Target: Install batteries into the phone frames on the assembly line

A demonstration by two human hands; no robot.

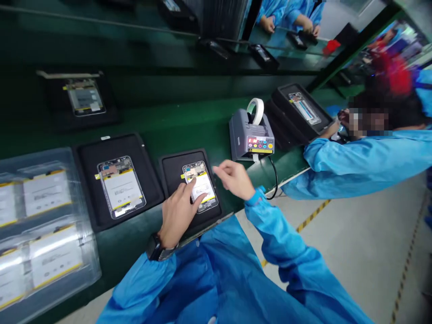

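An opened phone (pixel 206 194), with a white battery and bare circuit board, lies in a black tray (pixel 173 164) in front of me. My left hand (pixel 178 209) rests on the phone's left side and battery, thumb and fingers apart. Just right of the tray, my right hand (pixel 234 179) is raised with its fingers pinched together; whatever might be between the fingertips is too small to make out. A grey tape dispenser (pixel 240 135) stands beyond that hand, a white tape roll (pixel 258 112) on top and a short tape end sticking out of its front.
To the left, another opened phone (pixel 123 189) lies in a black tray (pixel 89 180), beside a clear plastic tray (pixel 92 252) of several batteries. A further phone (pixel 84 96) lies behind. At right, a co-worker's blue sleeve (pixel 364 157) reaches towards stacked black trays (pixel 286 121). A black cable (pixel 276 180) hangs over the table edge.
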